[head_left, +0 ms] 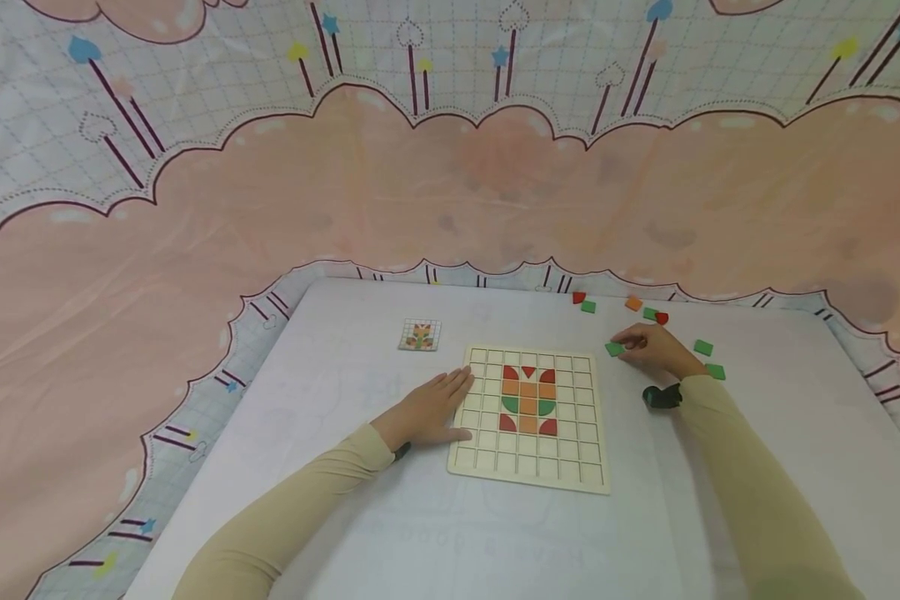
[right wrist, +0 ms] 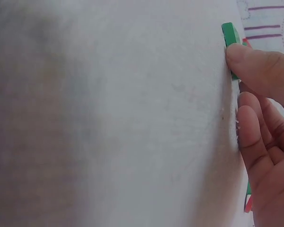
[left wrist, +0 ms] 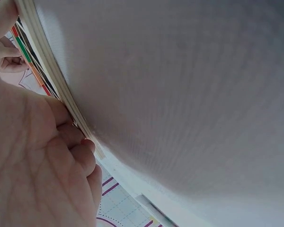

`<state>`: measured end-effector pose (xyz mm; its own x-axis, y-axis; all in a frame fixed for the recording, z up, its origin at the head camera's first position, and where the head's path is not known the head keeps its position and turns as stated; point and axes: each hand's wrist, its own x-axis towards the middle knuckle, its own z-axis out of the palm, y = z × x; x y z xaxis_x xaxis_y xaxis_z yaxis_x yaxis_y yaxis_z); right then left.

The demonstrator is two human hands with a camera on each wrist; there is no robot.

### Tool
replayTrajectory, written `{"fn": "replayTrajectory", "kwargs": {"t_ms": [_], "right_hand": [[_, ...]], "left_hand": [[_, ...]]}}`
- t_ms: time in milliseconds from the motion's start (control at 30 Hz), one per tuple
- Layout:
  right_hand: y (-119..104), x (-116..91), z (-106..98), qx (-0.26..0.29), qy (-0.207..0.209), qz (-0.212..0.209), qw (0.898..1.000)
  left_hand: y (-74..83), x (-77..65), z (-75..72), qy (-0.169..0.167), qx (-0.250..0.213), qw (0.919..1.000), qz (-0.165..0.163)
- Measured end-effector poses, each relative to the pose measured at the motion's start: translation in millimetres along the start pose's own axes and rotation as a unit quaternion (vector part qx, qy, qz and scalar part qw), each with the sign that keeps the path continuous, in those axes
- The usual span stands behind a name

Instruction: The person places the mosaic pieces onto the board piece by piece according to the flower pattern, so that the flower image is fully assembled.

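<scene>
A square wooden grid board (head_left: 487,461) lies on the white table, with red, orange and green pieces (head_left: 528,405) set in its middle columns. My left hand (head_left: 427,412) rests on the board's left edge, fingers and thumb spread apart. In the left wrist view, the palm (left wrist: 33,156) is beside the board's edge (left wrist: 61,85). Right of the board's upper corner, my right hand (head_left: 656,348) pinches a green tile (head_left: 614,349) between thumb and fingers. The right wrist view shows the thumb on this green tile (right wrist: 231,34), close to the tabletop.
A small card (head_left: 420,335) with a coloured grid pattern lies behind the board's left corner. Loose pieces lie at the back right: an orange tile (head_left: 633,304), red pieces (head_left: 579,297) and several green tiles (head_left: 703,347). A patterned cloth (head_left: 450,200) hangs behind the table.
</scene>
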<state>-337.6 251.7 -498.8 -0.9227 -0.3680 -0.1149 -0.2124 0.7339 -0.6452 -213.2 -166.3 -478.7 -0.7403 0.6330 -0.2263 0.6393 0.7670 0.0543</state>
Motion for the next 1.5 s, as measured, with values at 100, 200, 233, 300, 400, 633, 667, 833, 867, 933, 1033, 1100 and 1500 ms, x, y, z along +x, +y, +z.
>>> {"fn": "replayTrajectory", "kwargs": {"t_ms": [100,200,233,300,400,633,667,833,867,933,1033,1100,1500], "right_hand": [[-1,-1,-1,-0.005,0.005,0.004,1.0],[-3,-3,-1,-0.011,0.015,-0.001,1.0],[-3,-4,-2,-0.012,0.019,-0.003,1.0],[-3,-6,-2,-0.012,0.026,-0.007,1.0],[-5,-8,-2,-0.005,0.03,-0.009,1.0],[-26,-19,8,0.013,0.03,-0.034,0.999],[-32,-22,11,0.013,0.03,-0.043,0.999],[-66,-41,32,0.017,0.023,-0.08,0.996],[-72,-45,36,0.02,0.02,-0.086,0.996],[-83,-52,44,0.023,0.009,-0.097,0.995],[-93,-62,54,0.032,-0.01,-0.098,0.995],[-95,-67,60,0.036,-0.023,-0.092,0.995],[-93,-79,77,0.026,-0.045,-0.073,0.996]], "left_hand": [[-1.3,3.3,2.7,-0.007,0.013,0.9999,-0.007],[-1.6,4.7,3.8,-0.011,0.02,0.9997,-0.012],[-1.5,4.7,3.9,-0.012,0.021,0.9996,-0.012],[-1.0,4.1,3.4,-0.015,0.022,0.9996,-0.014],[-0.4,2.9,2.5,-0.015,0.021,0.9996,-0.014],[-0.1,3.2,2.6,-0.015,0.018,0.9996,-0.016],[0.1,3.0,2.6,-0.015,0.018,0.9996,-0.016],[1.3,2.0,0.5,-0.027,0.022,0.9991,-0.023],[1.4,2.0,0.3,-0.029,0.023,0.999,-0.024],[1.5,2.3,0.0,-0.032,0.023,0.9989,-0.026],[1.1,3.4,1.3,-0.032,0.026,0.9988,-0.029],[1.2,4.0,1.6,-0.033,0.025,0.9987,-0.03],[0.6,3.9,2.6,-0.029,0.024,0.9989,-0.028]]}}
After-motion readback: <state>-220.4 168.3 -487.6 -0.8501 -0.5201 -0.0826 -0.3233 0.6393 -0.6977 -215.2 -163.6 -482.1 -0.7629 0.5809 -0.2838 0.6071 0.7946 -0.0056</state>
